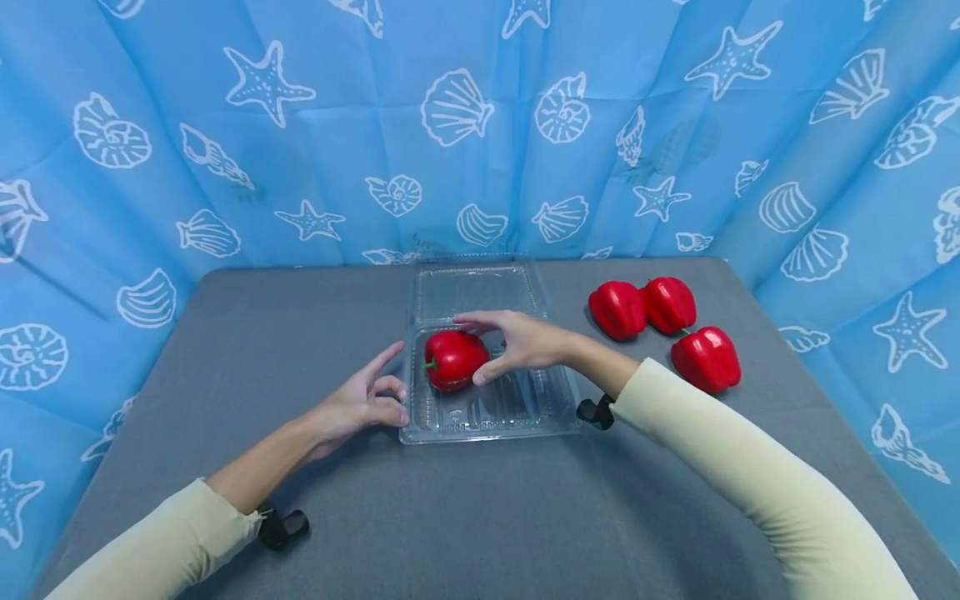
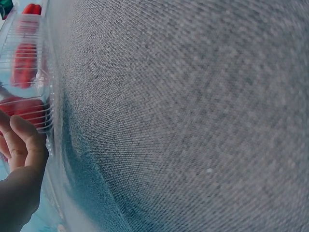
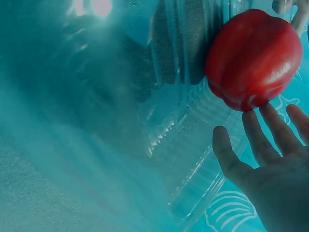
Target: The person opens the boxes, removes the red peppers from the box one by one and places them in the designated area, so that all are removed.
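A red bell pepper (image 1: 454,360) with a green stem lies on its side in the left part of a clear plastic clamshell box (image 1: 491,428). My right hand (image 1: 525,340) is spread around the pepper's right side, thumb near and fingers far. In the right wrist view the fingers (image 3: 276,131) are loosely extended beside the pepper (image 3: 255,58), not closed round it. My left hand (image 1: 358,410) is at the box's left edge, its fingers lightly bent and seeming to touch the wall. In the left wrist view the hand (image 2: 25,150) is partly cut off by the frame.
Three more red bell peppers lie right of the box: one on the left (image 1: 617,309), one behind (image 1: 668,305), one nearer me (image 1: 706,359). The box's lid (image 1: 476,293) is folded back toward the blue seashell curtain (image 1: 517,167). A grey cloth covers the table (image 1: 480,517).
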A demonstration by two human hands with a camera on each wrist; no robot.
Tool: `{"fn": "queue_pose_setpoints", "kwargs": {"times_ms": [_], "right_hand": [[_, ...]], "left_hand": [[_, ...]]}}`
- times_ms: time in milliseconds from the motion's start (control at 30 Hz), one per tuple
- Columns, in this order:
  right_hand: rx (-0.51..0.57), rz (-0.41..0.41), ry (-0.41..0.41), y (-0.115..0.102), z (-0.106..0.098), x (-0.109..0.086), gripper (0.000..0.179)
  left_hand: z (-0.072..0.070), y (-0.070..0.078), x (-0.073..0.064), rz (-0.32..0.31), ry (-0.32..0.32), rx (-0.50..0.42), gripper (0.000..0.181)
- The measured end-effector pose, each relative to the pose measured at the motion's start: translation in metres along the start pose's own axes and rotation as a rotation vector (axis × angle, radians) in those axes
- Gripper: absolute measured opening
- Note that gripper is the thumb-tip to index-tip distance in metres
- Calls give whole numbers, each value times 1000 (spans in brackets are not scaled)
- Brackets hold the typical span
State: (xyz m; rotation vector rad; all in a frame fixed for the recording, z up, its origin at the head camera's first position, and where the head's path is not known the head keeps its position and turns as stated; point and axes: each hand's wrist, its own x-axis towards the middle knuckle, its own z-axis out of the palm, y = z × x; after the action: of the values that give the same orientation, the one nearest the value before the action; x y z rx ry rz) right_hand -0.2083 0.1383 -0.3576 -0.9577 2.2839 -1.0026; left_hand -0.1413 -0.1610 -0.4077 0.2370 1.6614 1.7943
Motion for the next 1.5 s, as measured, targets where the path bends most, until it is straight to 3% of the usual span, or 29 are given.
{"fn": "queue_pose_setpoints", "kwargs": {"times_ms": [533,1000,1500], "right_hand": [[-161,47,-55,-12,11,16,78],[-153,51,-52,-12,12,18,74],[-160,20,-36,-21,4,5,73]], "left_hand": [[1,1,-1,6,-2,4,103],[0,-1,0,6,1,-2,102],[2,-2,2,3,14,-4,102]]}}
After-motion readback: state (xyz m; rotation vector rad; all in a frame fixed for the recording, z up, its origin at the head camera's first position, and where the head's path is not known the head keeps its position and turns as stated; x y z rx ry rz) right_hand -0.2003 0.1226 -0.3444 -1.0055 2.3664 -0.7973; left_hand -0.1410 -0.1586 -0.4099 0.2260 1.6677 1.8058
